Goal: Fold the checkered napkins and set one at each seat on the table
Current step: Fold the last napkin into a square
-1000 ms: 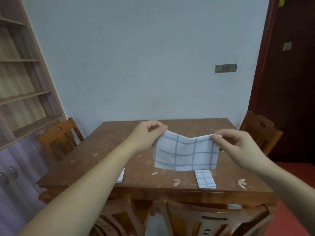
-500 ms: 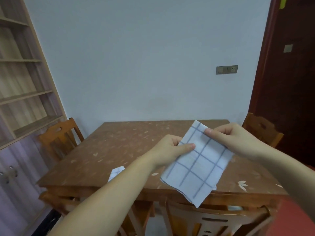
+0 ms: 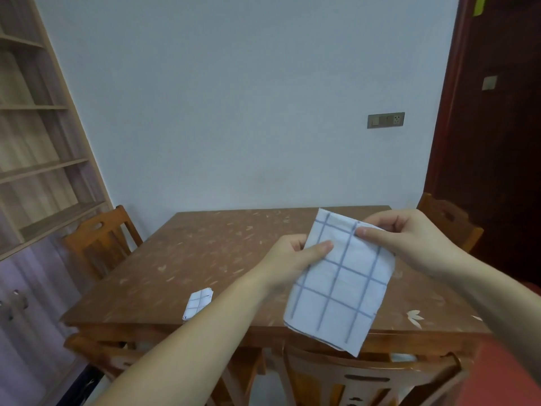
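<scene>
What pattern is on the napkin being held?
White napkin with a blue-grey grid of thin lines, shown best in the head view.

Wooden shelves [image 3: 35, 171] stand left, a socket panel [image 3: 385, 120] (greyish) on the wall [image 3: 234, 98].

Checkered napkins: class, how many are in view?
2. The held napkin hangs before the table's near edge; the folded napkin lies left, near that edge. Another could be hidden behind the held one.

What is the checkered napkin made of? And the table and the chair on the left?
The napkin looks like thin cloth, maybe paper: it folds flat and shows layered edges. The table top looks like glossy brown stone or laminate with pale flecks. The chair looks like varnished wood, orange and shiny.
</scene>
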`<action>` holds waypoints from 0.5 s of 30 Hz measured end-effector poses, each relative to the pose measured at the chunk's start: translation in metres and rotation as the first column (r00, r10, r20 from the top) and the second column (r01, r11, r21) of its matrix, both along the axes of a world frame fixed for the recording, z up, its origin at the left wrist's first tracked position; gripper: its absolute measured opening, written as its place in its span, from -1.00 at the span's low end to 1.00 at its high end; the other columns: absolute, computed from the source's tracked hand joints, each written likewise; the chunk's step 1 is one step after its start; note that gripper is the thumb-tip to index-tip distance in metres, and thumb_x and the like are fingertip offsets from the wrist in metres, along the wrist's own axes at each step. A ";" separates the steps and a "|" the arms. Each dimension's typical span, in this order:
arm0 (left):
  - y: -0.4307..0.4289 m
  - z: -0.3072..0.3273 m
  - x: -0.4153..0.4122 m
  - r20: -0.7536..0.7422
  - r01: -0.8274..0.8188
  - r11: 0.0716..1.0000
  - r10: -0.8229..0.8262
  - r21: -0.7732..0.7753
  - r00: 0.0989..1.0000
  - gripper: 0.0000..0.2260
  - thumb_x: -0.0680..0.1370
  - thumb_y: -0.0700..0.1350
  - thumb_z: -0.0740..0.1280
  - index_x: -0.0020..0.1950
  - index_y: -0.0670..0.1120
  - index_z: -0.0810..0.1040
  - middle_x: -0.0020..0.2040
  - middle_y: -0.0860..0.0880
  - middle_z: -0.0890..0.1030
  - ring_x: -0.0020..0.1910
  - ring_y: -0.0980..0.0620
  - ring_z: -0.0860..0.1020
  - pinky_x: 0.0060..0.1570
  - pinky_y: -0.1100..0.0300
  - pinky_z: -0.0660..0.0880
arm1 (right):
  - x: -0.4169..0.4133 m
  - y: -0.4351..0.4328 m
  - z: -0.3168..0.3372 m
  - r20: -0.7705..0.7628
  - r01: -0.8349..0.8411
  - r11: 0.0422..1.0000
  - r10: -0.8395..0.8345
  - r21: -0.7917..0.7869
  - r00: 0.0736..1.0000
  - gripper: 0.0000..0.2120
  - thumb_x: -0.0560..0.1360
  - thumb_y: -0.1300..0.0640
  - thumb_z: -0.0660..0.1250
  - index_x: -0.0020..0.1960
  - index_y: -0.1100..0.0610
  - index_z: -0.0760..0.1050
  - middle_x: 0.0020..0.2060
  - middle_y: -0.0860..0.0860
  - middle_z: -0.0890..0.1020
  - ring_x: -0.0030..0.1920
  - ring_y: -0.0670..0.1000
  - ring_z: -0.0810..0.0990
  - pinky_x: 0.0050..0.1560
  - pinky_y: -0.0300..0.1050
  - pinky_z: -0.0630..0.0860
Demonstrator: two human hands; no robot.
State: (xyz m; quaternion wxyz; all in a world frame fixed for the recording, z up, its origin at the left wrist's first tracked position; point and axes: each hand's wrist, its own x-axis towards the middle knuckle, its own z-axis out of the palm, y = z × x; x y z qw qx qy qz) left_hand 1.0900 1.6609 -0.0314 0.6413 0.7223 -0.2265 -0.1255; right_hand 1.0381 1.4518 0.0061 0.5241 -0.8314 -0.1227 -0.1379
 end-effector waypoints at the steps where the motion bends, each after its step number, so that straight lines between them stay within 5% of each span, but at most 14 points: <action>1: -0.002 0.003 -0.001 0.027 -0.026 0.999 0.027 -0.020 0.999 -0.80 0.53 0.05 0.39 -0.10 -0.07 0.67 -0.12 -0.04 0.71 -0.12 0.00 0.66 -0.04 0.07 0.59 | -0.001 0.001 0.000 -0.001 -0.010 0.999 0.010 -0.041 1.000 -0.86 0.49 0.10 0.40 -0.16 0.12 0.70 -0.24 0.00 0.73 -0.22 -0.06 0.69 -0.22 -0.27 0.58; 6: -0.017 0.015 -0.005 0.229 -0.160 0.983 0.176 -0.086 0.957 -0.80 0.60 -0.03 0.31 -0.14 -0.06 0.65 -0.28 0.11 0.62 -0.28 0.19 0.55 -0.24 0.33 0.46 | -0.004 0.010 0.000 0.054 -0.009 0.992 0.016 -0.125 0.998 -0.81 0.54 0.06 0.36 -0.17 0.07 0.69 -0.25 -0.06 0.72 -0.21 -0.11 0.67 -0.20 -0.28 0.52; 9: -0.019 0.013 -0.005 0.287 -0.193 0.973 0.223 -0.131 0.931 -0.71 0.61 -0.06 0.30 -0.18 -0.23 0.61 -0.29 0.01 0.56 -0.29 0.12 0.48 -0.27 0.26 0.41 | -0.002 0.013 0.002 0.118 0.010 0.982 0.013 -0.187 0.993 -0.76 0.57 0.03 0.29 -0.15 0.07 0.67 -0.26 0.06 0.70 -0.19 0.09 0.64 -0.19 -0.03 0.54; 15: -0.010 0.000 -0.006 0.211 -0.178 0.980 0.192 -0.083 0.958 -0.49 0.55 0.13 0.34 -0.25 -0.34 0.49 -0.32 -0.10 0.51 -0.34 0.04 0.46 -0.29 0.16 0.35 | 0.003 0.007 0.007 0.173 0.085 0.971 -0.046 -0.225 0.984 -0.71 0.57 -0.03 0.27 -0.20 0.07 0.66 -0.29 0.18 0.68 -0.21 0.25 0.61 -0.28 0.01 0.47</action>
